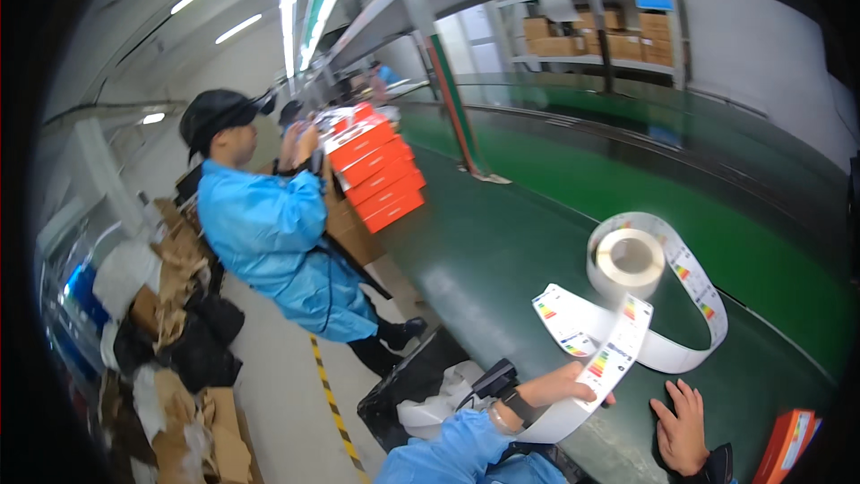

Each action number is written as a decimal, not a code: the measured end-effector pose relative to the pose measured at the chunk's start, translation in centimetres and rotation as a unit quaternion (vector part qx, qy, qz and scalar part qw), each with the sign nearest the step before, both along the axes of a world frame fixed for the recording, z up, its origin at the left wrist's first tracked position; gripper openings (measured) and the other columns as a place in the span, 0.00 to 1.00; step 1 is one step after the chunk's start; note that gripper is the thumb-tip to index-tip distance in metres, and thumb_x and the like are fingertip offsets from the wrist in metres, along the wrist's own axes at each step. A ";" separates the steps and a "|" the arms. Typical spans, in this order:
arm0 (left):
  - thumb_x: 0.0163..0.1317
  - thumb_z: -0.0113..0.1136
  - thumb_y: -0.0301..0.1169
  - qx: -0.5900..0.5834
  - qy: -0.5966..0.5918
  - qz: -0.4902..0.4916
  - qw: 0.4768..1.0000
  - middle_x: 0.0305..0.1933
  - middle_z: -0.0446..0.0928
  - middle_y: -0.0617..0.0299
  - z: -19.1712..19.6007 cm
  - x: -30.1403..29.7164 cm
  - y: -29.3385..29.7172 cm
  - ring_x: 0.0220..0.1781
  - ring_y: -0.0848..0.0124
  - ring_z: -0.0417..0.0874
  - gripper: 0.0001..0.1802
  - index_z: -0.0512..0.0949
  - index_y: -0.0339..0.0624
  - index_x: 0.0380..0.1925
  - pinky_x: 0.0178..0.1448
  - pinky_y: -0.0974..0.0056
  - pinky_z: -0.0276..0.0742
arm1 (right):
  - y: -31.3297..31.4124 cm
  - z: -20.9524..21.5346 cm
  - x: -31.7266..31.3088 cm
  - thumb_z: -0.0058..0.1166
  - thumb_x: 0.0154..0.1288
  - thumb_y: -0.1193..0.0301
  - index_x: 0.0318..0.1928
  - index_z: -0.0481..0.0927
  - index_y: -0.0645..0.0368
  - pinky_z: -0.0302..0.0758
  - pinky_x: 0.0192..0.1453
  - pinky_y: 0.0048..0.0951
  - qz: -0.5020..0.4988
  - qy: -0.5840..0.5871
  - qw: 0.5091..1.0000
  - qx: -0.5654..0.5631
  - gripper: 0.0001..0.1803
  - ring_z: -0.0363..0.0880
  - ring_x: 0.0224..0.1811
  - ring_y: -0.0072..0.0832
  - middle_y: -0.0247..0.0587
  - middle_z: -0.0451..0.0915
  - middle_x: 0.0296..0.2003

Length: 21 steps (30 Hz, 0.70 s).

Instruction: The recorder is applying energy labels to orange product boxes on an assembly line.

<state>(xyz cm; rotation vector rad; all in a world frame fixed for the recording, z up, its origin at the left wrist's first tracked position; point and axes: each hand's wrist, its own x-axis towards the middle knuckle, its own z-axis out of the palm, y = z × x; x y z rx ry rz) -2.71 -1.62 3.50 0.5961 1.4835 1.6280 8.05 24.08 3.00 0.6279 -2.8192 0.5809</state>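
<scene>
Left hand [560, 385] pinches the label strip [620, 341] — its length slanting forward-right, label roll [618, 283] beyond; right hand [683, 428], fingers spread — farther from the strip.

And here's the bench [466, 242], dark green, sweeping from twelve o'clock down past four! Just past three sits the roll [625, 281], upright on its end, its strip [712, 309] looping round. Towards four-thirty, the right hand [683, 430] rests spread on the top; at four, an orange box [786, 448]!
</scene>
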 end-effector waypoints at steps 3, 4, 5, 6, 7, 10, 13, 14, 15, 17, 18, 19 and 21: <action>0.47 0.52 0.27 0.053 0.015 0.023 0.998 0.40 0.78 0.59 -1.2 0.1 0.5 0.41 0.75 0.75 0.17 0.77 0.34 0.40 0.49 0.73 0.67 | 0.1 0.9 0.5 0.47 0.53 0.77 0.49 0.72 0.58 0.51 0.62 0.52 0.003 0.020 1.000 0.019 0.20 0.57 0.60 0.51 0.54 0.62 0.56; 0.47 0.52 0.27 0.067 0.003 0.034 0.997 0.39 0.78 0.59 -1.5 0.1 0.3 0.41 0.74 0.75 0.17 0.77 0.34 0.40 0.49 0.73 0.67 | -0.1 1.0 0.4 0.44 0.57 0.79 0.52 0.70 0.58 0.53 0.63 0.49 0.005 0.034 0.999 0.030 0.20 0.57 0.61 0.49 0.53 0.62 0.57; 0.47 0.52 0.28 0.055 0.009 0.032 0.998 0.39 0.79 0.58 -1.5 0.1 0.0 0.40 0.75 0.76 0.17 0.76 0.34 0.39 0.48 0.73 0.68 | -0.3 0.8 0.2 0.44 0.57 0.79 0.51 0.70 0.59 0.54 0.62 0.49 0.010 0.041 0.999 0.033 0.19 0.57 0.61 0.50 0.53 0.62 0.57; 0.47 0.52 0.28 0.059 0.015 0.041 0.997 0.39 0.79 0.58 -1.9 -0.2 0.0 0.40 0.75 0.76 0.17 0.76 0.34 0.39 0.48 0.73 0.68 | -0.3 0.7 0.2 0.44 0.57 0.79 0.51 0.70 0.59 0.54 0.62 0.49 0.018 0.047 0.998 0.036 0.19 0.57 0.61 0.50 0.53 0.62 0.57; 0.46 0.52 0.27 0.058 0.013 0.031 0.998 0.38 0.79 0.58 -2.6 -0.3 -0.1 0.40 0.75 0.76 0.17 0.76 0.33 0.39 0.47 0.74 0.69 | -0.3 0.7 0.5 0.44 0.57 0.78 0.51 0.70 0.59 0.54 0.61 0.49 0.024 0.053 0.998 0.035 0.19 0.57 0.60 0.50 0.53 0.62 0.57; 0.45 0.52 0.27 0.067 0.011 0.040 0.997 0.38 0.79 0.58 -3.0 -0.3 0.0 0.38 0.76 0.77 0.17 0.76 0.32 0.37 0.45 0.74 0.70 | -0.4 1.2 0.7 0.45 0.57 0.78 0.51 0.71 0.60 0.55 0.61 0.48 0.034 0.067 0.996 0.046 0.18 0.58 0.60 0.50 0.54 0.63 0.56; 0.46 0.52 0.27 0.072 -0.002 0.070 0.995 0.38 0.79 0.57 -2.8 -0.1 0.2 0.38 0.75 0.77 0.17 0.75 0.31 0.38 0.44 0.73 0.70 | -0.2 0.8 0.7 0.45 0.58 0.77 0.50 0.71 0.60 0.57 0.60 0.47 0.038 0.090 0.994 0.048 0.18 0.60 0.59 0.50 0.54 0.64 0.56; 0.46 0.52 0.27 0.082 -0.002 0.075 0.994 0.38 0.79 0.56 -3.1 -0.3 0.2 0.38 0.75 0.77 0.18 0.74 0.31 0.39 0.44 0.73 0.71 | -0.2 0.7 0.7 0.46 0.58 0.76 0.50 0.71 0.60 0.57 0.60 0.46 0.037 0.093 0.994 0.049 0.17 0.60 0.59 0.50 0.54 0.64 0.55; 0.46 0.52 0.27 0.092 -0.005 0.079 0.993 0.38 0.79 0.55 -3.3 -0.4 0.4 0.39 0.74 0.77 0.19 0.73 0.31 0.40 0.44 0.73 0.71 | -0.1 0.6 0.8 0.46 0.58 0.76 0.50 0.71 0.60 0.57 0.59 0.46 0.035 0.094 0.994 0.051 0.17 0.61 0.58 0.50 0.55 0.65 0.55; 0.46 0.52 0.27 0.094 -0.008 0.081 0.992 0.38 0.79 0.55 -3.3 -0.6 0.5 0.39 0.73 0.77 0.19 0.72 0.31 0.41 0.45 0.72 0.71 | 0.1 0.5 0.6 0.46 0.58 0.75 0.50 0.71 0.60 0.57 0.60 0.46 0.031 0.092 0.994 0.049 0.17 0.60 0.59 0.50 0.54 0.65 0.55; 0.46 0.52 0.26 0.096 -0.014 0.086 0.992 0.38 0.79 0.54 -3.3 -0.7 0.6 0.40 0.72 0.77 0.20 0.71 0.30 0.42 0.45 0.72 0.71 | 0.1 0.6 0.8 0.47 0.58 0.75 0.50 0.71 0.60 0.56 0.60 0.46 0.029 0.087 0.995 0.046 0.17 0.60 0.59 0.50 0.54 0.65 0.55; 0.46 0.52 0.26 0.101 -0.019 0.094 0.990 0.38 0.78 0.52 -3.4 -0.7 0.7 0.41 0.69 0.78 0.21 0.70 0.29 0.42 0.47 0.70 0.72 | -0.1 1.3 0.9 0.45 0.62 0.72 0.49 0.71 0.64 0.63 0.56 0.44 0.042 0.140 0.986 0.085 0.15 0.66 0.53 0.50 0.55 0.69 0.51; 0.46 0.51 0.25 0.110 -0.017 0.092 0.989 0.38 0.78 0.51 -3.1 -0.5 0.7 0.41 0.68 0.78 0.21 0.69 0.29 0.43 0.49 0.69 0.72 | -0.3 0.3 1.0 0.47 0.56 0.72 0.47 0.73 0.62 0.56 0.59 0.47 0.019 0.084 0.996 0.033 0.17 0.61 0.56 0.50 0.55 0.66 0.53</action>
